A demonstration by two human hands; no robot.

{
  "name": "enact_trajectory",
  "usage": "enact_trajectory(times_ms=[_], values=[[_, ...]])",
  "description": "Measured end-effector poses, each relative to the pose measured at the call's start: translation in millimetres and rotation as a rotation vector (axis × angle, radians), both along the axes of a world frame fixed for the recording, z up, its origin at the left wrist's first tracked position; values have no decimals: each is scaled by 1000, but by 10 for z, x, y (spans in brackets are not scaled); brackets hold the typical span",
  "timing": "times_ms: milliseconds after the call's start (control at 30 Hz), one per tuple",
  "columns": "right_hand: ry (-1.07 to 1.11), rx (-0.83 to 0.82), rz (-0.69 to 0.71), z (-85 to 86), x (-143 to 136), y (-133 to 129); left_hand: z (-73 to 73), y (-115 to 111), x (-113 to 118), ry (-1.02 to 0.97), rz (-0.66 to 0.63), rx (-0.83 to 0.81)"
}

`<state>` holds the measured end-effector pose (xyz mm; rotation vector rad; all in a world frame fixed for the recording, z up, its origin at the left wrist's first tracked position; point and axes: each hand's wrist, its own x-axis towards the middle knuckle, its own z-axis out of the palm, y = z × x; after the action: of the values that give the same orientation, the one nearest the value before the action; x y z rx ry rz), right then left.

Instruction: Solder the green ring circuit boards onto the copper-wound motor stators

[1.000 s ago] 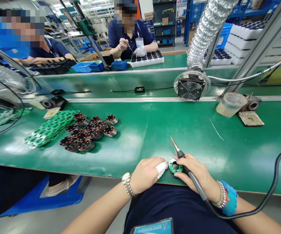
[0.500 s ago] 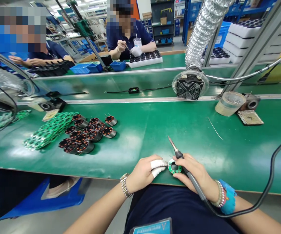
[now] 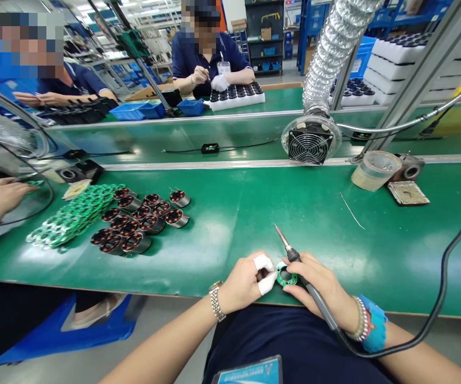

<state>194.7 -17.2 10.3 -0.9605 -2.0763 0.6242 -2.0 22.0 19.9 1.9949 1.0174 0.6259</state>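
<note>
My right hand (image 3: 326, 285) holds a soldering iron (image 3: 314, 296) across the palm, its bare metal tip pointing up and away to the left. The thumb and fingers of the same hand also grip a ring-shaped green circuit board (image 3: 290, 279) with a dark round opening. What lies under the board is hidden. At the board's left edge, my left hand (image 3: 244, 282) is closed in a pinch, with white covers on two digits. Whatever sits between those fingertips is too small to make out.
Several copper-wound motor stators (image 3: 136, 242) stand left, beside stacked green circuit boards (image 3: 62, 221). A co-worker's hand (image 3: 4, 196) is at far left. A fan (image 3: 310, 145), a plastic cup (image 3: 375, 172), a sponge tray (image 3: 408, 193) and a thin wire (image 3: 351, 211) lie beyond; the iron's cord (image 3: 442, 282) loops right.
My left fingers have gone from lying extended beside the board to a bent pinch at its edge. A co-worker's hand has come in at far left. My right hand has barely moved.
</note>
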Motion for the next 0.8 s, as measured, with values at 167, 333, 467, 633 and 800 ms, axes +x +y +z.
enact_trajectory(times_ms=[167, 333, 467, 633, 800], values=[[-2, 55, -48, -31, -53, -9, -19, -172, 180, -293, 321, -449], [-10, 57, -57, -55, -63, -9, 5, -196, 68, -411, 377, -604], [-6, 36, -55, -52, -59, -12, 5, -170, 31, -397, 326, -655], [4, 33, -37, -46, -56, -17, 3, -131, 106, -410, 289, -719], [10, 27, -35, -43, -49, -12, 41, -65, 181, -386, 272, -815]])
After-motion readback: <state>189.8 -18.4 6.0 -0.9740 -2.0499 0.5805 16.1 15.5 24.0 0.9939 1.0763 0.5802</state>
